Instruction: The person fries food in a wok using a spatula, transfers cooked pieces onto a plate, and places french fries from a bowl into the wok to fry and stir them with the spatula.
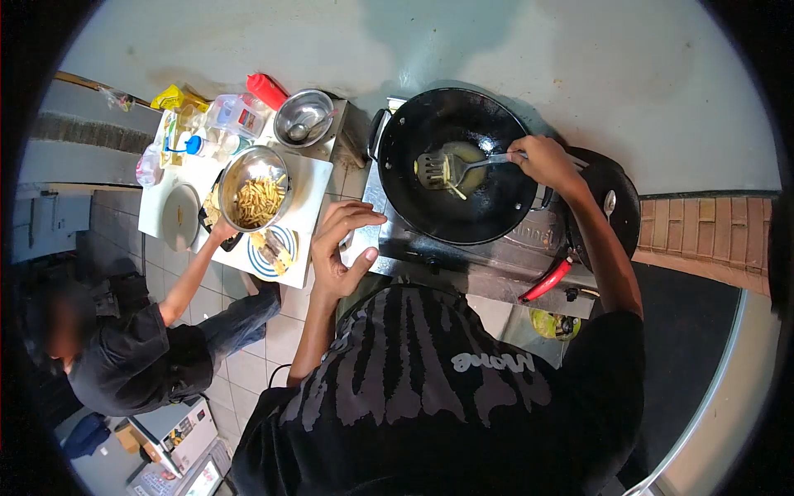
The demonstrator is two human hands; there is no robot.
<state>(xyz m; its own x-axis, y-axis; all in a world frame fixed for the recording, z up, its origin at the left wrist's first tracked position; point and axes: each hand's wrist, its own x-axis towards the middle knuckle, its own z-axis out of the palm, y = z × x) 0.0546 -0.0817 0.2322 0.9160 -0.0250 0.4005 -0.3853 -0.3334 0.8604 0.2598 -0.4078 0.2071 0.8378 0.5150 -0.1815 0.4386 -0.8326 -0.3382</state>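
Observation:
My right hand [546, 162] is closed around the handle of a slotted metal spatula [436, 170], whose head rests in a large black wok [413, 211]. A little oil and a few pale fried strips [447, 171] show in the wok, at and beside the spatula head. My left hand [344, 248] is raised in the air at the left of the stove [397, 235], fingers apart, holding nothing. A metal bowl of fried strips [259, 197] is left of my left hand, with another person's hand [222, 231] at its edge.
Another person [141, 347] stands at the left beside a white table [311, 186]. Bottles, a red packet [266, 90], a second metal bowl [303, 118] and a striped plate [274, 252] are there. A black pan [612, 211] with a red handle [547, 279] sits right of the wok.

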